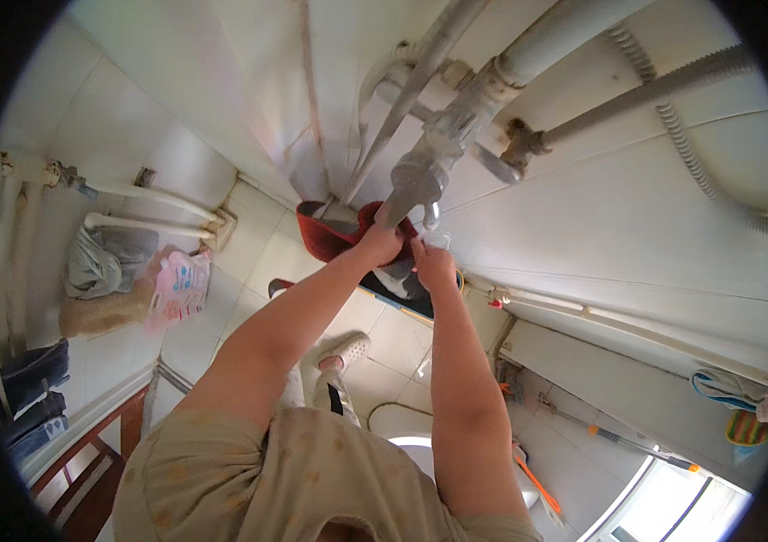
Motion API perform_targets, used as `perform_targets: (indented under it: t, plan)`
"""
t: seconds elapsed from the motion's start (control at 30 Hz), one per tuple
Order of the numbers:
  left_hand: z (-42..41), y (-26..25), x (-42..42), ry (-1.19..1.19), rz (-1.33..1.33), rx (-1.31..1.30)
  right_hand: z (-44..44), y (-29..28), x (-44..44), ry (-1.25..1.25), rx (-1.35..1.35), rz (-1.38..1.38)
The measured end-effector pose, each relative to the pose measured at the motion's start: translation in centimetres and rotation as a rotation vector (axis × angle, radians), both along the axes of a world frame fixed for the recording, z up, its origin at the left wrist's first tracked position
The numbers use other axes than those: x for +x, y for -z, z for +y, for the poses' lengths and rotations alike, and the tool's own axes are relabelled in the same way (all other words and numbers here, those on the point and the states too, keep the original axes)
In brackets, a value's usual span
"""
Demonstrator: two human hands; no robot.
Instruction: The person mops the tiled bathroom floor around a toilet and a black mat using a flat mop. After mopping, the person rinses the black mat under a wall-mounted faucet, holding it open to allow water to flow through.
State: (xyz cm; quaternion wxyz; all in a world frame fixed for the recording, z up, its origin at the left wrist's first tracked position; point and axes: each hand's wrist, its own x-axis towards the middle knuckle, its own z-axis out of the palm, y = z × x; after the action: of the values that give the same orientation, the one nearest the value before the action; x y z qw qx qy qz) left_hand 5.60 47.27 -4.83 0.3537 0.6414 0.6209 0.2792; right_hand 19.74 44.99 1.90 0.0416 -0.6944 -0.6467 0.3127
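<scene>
A red mat with a grey underside (325, 237) hangs in folds before me, partly behind the metal pipe fitting. My left hand (384, 245) is closed around its upper part. On the mat's right edge, my right hand (436, 265) pinches with thumb and forefinger. Clear plastic (439, 238) shows just behind the right hand. Under both hands stands a dark container (384, 288) with a blue and orange rim, partly covered by the mat. Something whitish (405, 279) lies in it; what it is I cannot tell.
Thick grey pipes with a valve (421, 173) come down close above my hands. A pink printed bag (180, 284) and a grey cloth (94, 264) hang on the left wall. Right of me are a white pipe (617, 325) and an orange-handled brush (538, 481). My clog (346, 351) rests on tiles.
</scene>
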Motion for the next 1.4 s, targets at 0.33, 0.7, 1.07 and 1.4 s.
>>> perform_targets:
  t: [0.33, 0.7, 1.07, 1.4]
  plan:
    - [3.3, 5.0, 5.6, -0.393, -0.973, -0.879, 1.2, -2.0, 0.3, -0.048, -0.087, -0.018]
    - [-0.1, 0.7, 1.3, 0.639, -0.382, -0.724, 0.8, 3.1, 3.0, 0.294, -0.059, 0.31]
    - [-4.9, -3.7, -2.6, 0.347, 0.188, -0.022, 2.4, -2.5, 0.5, 0.042, -0.231, 0.065]
    - [-4.7, -2.2, -4.6, 0.381, 0.171, -0.012, 3.4, -1.5, 2.2, 0.298, -0.412, 0.315]
